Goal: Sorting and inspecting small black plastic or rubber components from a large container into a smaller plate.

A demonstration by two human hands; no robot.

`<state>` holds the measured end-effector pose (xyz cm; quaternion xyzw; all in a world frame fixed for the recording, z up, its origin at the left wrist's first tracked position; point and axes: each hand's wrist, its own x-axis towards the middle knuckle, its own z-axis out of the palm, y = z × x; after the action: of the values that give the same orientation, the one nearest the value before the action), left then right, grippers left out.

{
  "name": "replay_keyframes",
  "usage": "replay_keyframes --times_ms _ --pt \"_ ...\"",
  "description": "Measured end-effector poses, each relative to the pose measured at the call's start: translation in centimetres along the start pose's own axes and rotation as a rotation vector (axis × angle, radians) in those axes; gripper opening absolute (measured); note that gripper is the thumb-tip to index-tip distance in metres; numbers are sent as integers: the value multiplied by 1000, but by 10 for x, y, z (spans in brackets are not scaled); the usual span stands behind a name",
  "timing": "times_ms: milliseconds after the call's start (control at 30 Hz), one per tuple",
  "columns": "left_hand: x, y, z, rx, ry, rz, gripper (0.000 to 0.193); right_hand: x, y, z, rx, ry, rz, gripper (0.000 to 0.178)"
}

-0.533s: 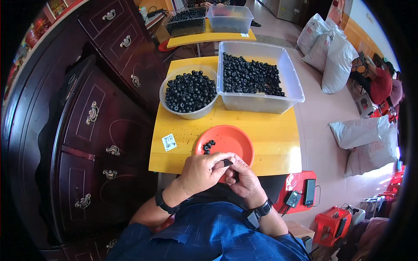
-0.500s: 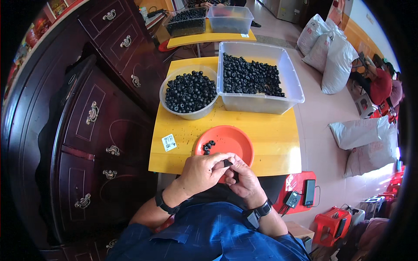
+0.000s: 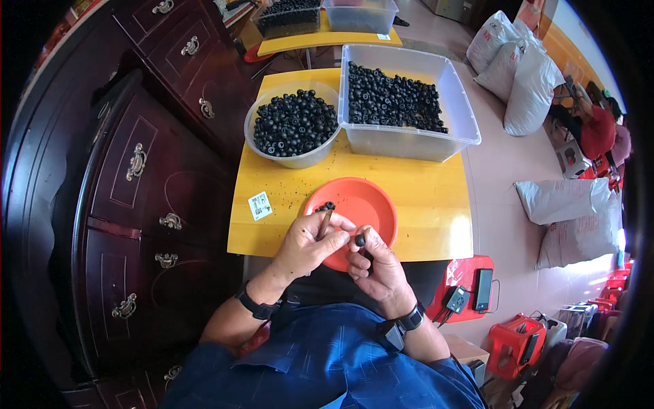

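Note:
My left hand [image 3: 300, 247] is closed around a thin dark brown strip [image 3: 325, 223], perhaps a small blade or stick; its kind is not plain. Between the thumb and fingers of my right hand [image 3: 383, 271] sits a small black ring-shaped piece [image 3: 360, 240]. Something else dark shows deeper in the right fingers, mostly hidden. Both hands are close together over the near edge of a round orange-red dish [image 3: 373, 204]. A few small black pieces [image 3: 330, 206] lie at the dish's left side, partly covered by my left hand.
Behind the dish stand a round clear tub [image 3: 297, 162] and a larger rectangular clear bin [image 3: 402, 148], both holding many black pieces. A yellow table [image 3: 432, 204] carries them. Dark wooden drawers [image 3: 160, 204] flank the left; white sacks [image 3: 531, 95] stand right. Another person [image 3: 598, 133] sits beyond.
My hands have drawn slightly apart. The brown strip now points up out of my left hand, and the black piece shows in my right fingertips. The whole view has tilted slightly.

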<state>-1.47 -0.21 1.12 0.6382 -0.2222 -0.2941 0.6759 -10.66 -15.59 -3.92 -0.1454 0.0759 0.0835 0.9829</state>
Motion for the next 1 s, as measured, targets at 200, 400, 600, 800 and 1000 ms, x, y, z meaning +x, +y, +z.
replay_keyframes --times_ms 200,400,600,800,1000 --pt "-1 3 -3 679 39 289 30 1 0 1 -21 106 -26 18" --pt "0 -3 1 887 86 361 43 2 3 5 -87 150 -43 16" --pt "2 -1 1 973 50 360 44 6 6 -3 -183 123 -123 16" --pt "5 -11 -3 1009 56 394 45 7 6 0 -173 210 -102 14" --pt "3 -20 -2 1011 49 418 42 9 8 -2 -147 187 -125 12"
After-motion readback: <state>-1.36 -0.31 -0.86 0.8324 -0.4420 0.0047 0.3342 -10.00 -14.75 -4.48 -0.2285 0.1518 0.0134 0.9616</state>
